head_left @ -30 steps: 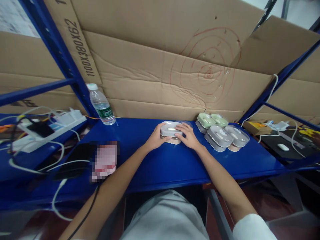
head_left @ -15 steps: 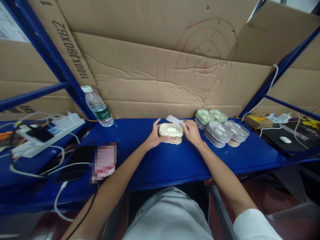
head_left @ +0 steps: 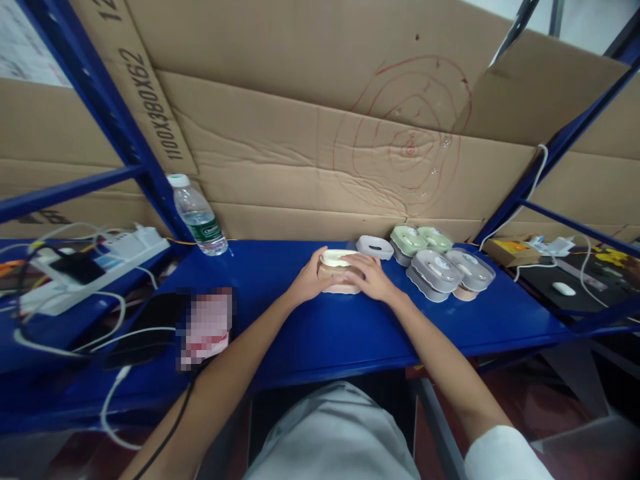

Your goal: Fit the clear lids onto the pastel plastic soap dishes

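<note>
A small oval box [head_left: 340,271] with a cream lid and a brownish-pink body stands on the blue table in front of me. From the left, my left hand [head_left: 309,279] is curled round its end, thumb along the near side. My right hand [head_left: 373,277] grips the other end, its fingers lying over part of the lid and hiding it. Just behind the right hand lies a translucent cover [head_left: 375,249] with a slot in its top, apart from the box.
To the right stand several similar lidded boxes, green ones [head_left: 410,239] behind grey-topped ones [head_left: 434,272]. A water bottle [head_left: 203,223] is at the back left. Further left are a power strip [head_left: 100,267], cables and a dark device [head_left: 150,327]. Cardboard [head_left: 280,147] walls the table's back.
My right hand has let go of the translucent cover, which now lies on the table behind the box. That hand has moved left onto the box; my left hand still holds it.
</note>
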The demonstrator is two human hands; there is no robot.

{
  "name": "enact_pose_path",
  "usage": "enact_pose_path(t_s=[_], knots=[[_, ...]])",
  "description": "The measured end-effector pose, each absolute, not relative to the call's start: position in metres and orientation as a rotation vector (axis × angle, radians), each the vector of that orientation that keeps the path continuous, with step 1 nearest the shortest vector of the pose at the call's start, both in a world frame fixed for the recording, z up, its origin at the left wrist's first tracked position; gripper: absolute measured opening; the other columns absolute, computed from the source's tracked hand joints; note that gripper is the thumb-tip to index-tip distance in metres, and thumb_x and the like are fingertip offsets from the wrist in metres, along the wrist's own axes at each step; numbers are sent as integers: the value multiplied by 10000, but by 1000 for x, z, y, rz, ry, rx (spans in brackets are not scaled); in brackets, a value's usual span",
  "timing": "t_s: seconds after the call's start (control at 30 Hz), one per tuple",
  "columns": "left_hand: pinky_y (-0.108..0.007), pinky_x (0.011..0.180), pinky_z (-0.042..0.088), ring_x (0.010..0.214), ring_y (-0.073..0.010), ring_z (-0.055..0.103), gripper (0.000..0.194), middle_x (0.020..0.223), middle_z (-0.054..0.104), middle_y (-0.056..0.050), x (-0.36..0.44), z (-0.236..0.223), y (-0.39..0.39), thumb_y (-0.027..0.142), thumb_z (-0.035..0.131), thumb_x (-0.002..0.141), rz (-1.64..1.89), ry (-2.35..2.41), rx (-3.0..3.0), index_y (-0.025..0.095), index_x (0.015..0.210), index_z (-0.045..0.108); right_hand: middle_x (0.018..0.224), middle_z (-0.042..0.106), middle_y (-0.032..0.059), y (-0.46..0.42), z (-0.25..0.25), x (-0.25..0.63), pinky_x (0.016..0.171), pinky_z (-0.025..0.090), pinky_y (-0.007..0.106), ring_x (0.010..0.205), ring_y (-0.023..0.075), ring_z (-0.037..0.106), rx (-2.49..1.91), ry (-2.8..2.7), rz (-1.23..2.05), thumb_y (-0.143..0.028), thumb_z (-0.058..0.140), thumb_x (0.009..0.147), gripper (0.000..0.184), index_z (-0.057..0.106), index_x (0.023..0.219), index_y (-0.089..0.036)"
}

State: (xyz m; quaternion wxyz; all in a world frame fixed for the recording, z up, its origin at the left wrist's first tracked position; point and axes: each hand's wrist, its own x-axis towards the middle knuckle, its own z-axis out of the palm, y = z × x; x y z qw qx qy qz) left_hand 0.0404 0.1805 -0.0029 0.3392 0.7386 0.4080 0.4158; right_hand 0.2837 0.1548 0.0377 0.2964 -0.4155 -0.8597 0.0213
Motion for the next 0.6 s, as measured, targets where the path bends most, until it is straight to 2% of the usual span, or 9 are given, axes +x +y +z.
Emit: enact_pose_path(t_s=[0.1,0.2,0.3,0.43,0.5,0.6], knots=[[-568,1156,425,1384,-357,570,1158,1483,567,-196,39,-6,183,534,864,772,1070,1070,1898,251,1658,174,1485,640,82,151,33,274,1164,338,473,1400,280,532,-1100,-2309,84,-498,459,1095,468,574,1493,-281],[-518,1130,461,1393,-340,564,1368,1538,502,-231,39,-7,184,477,930,679,1043,1010,1916,243,1681,29,1485,627,119,156,26,278,1155,346,492,1393,297,532,-1223,-2200,-6,-465,428,1103,466,585,1484,-247],[-503,1104,486,1418,-352,537,1455,1567,463,-250,38,-4,182,462,962,612,1011,992,1942,235,1685,5,1517,578,149,161,24,284,1155,348,497,1419,310,488,-1291,-2107,-113,-433,414,1102,475,578,1495,-221],[-495,1078,505,1275,-319,650,1263,1423,615,-168,37,8,175,523,901,712,989,1056,1978,265,1677,127,1413,636,128,155,29,281,1139,362,467,1351,294,521,-1139,-2216,-97,-480,466,1088,436,682,1383,-242],[-511,1075,500,1232,-326,670,1161,1370,653,-144,36,13,172,564,868,747,995,1131,1987,279,1659,208,1402,644,119,151,32,275,1138,357,471,1353,292,514,-1080,-2305,-65,-506,478,1083,465,646,1439,-259],[-518,1056,507,1204,-342,681,1098,1336,674,-134,35,18,169,598,859,743,1009,1226,1990,281,1628,291,1488,597,107,147,34,271,1171,313,494,1426,288,450,-1058,-2395,-60,-454,410,1113,482,543,1546,-288]])
